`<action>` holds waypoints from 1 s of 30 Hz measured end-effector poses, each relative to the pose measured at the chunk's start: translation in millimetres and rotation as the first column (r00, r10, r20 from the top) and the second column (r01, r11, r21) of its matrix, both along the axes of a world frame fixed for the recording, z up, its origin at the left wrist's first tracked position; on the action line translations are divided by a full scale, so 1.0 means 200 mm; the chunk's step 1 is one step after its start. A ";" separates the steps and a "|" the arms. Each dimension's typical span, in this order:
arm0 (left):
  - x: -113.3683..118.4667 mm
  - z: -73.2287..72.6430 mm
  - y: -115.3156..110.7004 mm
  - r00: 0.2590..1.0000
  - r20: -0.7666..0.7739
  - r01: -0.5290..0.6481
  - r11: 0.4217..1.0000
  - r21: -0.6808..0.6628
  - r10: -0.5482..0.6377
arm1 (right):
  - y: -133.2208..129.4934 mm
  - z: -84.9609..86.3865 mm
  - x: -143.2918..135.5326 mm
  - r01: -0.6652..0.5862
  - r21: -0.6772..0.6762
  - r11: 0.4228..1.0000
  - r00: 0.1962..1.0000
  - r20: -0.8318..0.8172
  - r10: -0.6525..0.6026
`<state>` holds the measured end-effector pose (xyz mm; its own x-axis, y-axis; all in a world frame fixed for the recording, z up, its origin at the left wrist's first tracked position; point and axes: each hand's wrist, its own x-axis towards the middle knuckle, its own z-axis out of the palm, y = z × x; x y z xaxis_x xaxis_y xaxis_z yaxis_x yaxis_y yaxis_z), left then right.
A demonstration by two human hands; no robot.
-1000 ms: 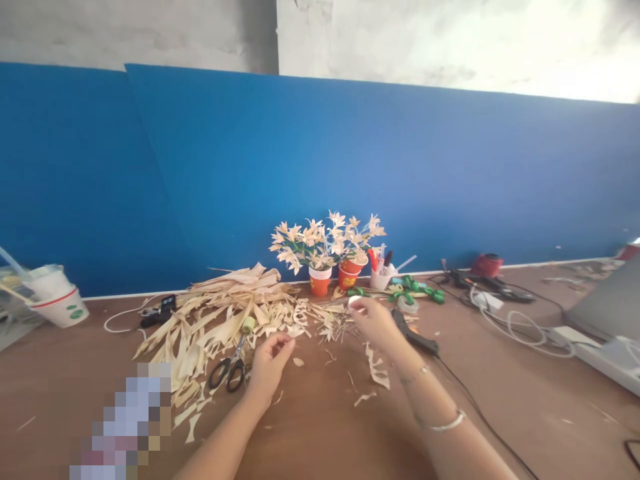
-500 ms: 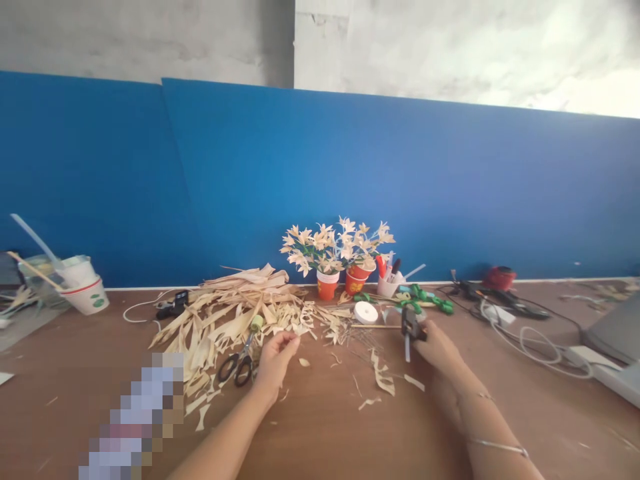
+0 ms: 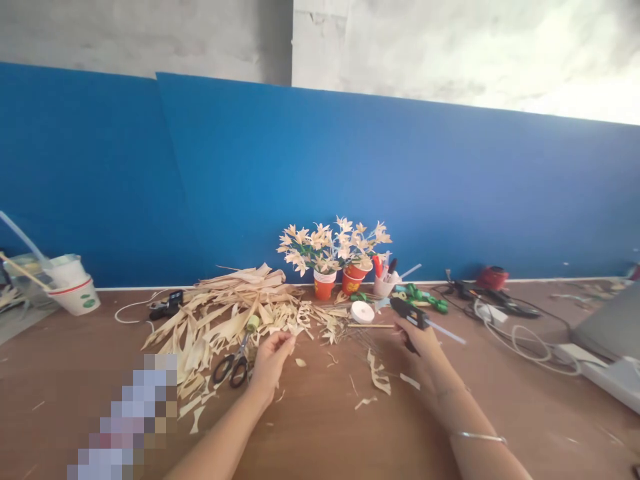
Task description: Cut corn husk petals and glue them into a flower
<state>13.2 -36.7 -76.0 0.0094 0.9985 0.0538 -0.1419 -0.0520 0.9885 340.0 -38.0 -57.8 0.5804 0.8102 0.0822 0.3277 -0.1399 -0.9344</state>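
My right hand (image 3: 419, 339) is wrapped round a black glue gun (image 3: 409, 312), a translucent glue stick jutting from its back toward the right. The fingertips of my left hand (image 3: 273, 363) are pinched together in front of the husk pile; whatever they hold, if anything, is too small to make out. Just left of that hand lie black-handled scissors (image 3: 237, 370), with a small pale green roll (image 3: 253, 324) at their blades. Dried husk strips (image 3: 215, 327) spread behind and to the left. A white tape roll (image 3: 362, 312) lies between my hands, farther back.
Pale flowers (image 3: 345, 233) stand in red paper cups (image 3: 325, 287) against the blue partition (image 3: 350, 160). A pen cup (image 3: 384, 287) and green ribbon (image 3: 425, 297) are beside them. White cables (image 3: 520, 353) run at the right, and a white tub (image 3: 77, 297) stands far left. Husk scraps (image 3: 379, 373) litter the table.
My right hand has turned the glue gun: its glue stick pointed down toward me and now points right. The left hand keeps its pinch in nearly the same place. The view has shifted slightly.
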 end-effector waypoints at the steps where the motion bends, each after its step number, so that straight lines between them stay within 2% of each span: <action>1: 0.00 0.00 0.00 1.000 -0.002 0.000 1.000 0.000 0.000 | -0.01 0.00 0.00 -0.006 -0.002 1.000 0.999 -0.034 0.006; 4: 0.00 0.01 -0.01 1.000 -0.004 -0.006 1.000 -0.004 0.006 | -0.03 0.00 -0.01 -0.028 -0.018 0.999 0.992 -0.122 0.026; 11: 0.00 0.01 -0.01 1.000 -0.006 0.003 1.000 -0.002 -0.003 | -0.10 0.08 -0.06 -0.240 0.103 0.965 0.918 -0.300 0.260; 16: 0.00 0.02 -0.01 1.000 0.024 0.013 1.000 0.009 -0.013 | -0.15 0.13 -0.10 -0.335 0.075 0.939 0.862 -0.379 0.337; 19: 0.00 0.05 -0.02 0.992 0.105 0.066 0.998 0.019 -0.068 | -0.16 0.14 -0.17 -0.475 0.123 0.871 0.747 -0.468 0.473; 23: 0.00 0.10 -0.06 0.931 0.239 0.286 0.958 0.000 -0.277 | -0.17 0.17 -0.34 -0.693 0.086 0.716 0.576 -0.532 0.621; 25: 0.00 0.11 -0.08 0.897 0.272 0.361 0.933 -0.001 -0.347 | -0.17 0.19 -0.43 -0.758 0.051 0.650 0.527 -0.538 0.658; 27: 0.00 0.12 -0.09 0.876 0.287 0.408 0.913 -0.007 -0.389 | -0.17 0.20 -0.50 -0.788 0.040 0.614 0.497 -0.549 0.672; 30: -0.01 0.11 -0.09 0.873 0.287 0.420 0.907 -0.028 -0.395 | -0.14 0.19 -0.57 -0.802 0.054 0.595 0.471 -0.555 0.686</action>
<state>12.0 -54.3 -54.5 0.4139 0.9099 0.0265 -0.3924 0.1521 0.9071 226.1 -66.4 -19.8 -0.3462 0.9144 -0.2097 -0.0768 -0.2504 -0.9651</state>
